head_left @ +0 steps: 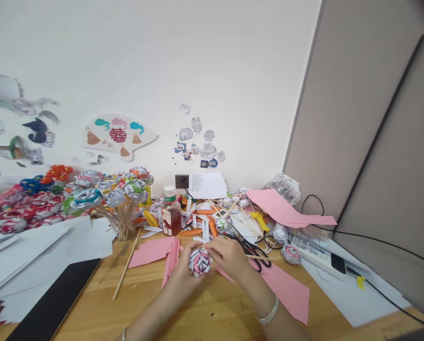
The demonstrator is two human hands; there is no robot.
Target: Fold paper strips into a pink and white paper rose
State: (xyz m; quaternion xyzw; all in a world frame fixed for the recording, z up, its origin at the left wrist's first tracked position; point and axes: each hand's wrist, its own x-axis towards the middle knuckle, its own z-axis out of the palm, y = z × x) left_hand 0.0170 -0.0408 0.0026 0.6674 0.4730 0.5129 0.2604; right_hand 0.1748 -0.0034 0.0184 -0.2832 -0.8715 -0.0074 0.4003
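Note:
My left hand (pixel 183 269) is curled round a paper flower (pixel 200 262) of pink, white and dark-striped folded petals, its face turned toward me. The fingers of my right hand (pixel 229 258) are closed at the flower's upper right edge; exactly what they pinch is hidden. A thin wooden stick (pixel 265 257) shows just right of my right hand, and I cannot tell whether it joins the flower. Black-handled scissors (pixel 249 248) lie beyond that hand. Pink paper strips (pixel 171 263) lie beside my left hand, and a pink sheet (pixel 286 291) lies to the right.
Finished paper flowers (pixel 87 194) crowd the back left. A red-brown bottle (pixel 171 215) stands among paper scraps. A yellow-handled tool (pixel 259 221), a white power strip (pixel 318 255) and another flower ball (pixel 291 254) are at right. A black flat object (pixel 55 300) lies on white sheets at left.

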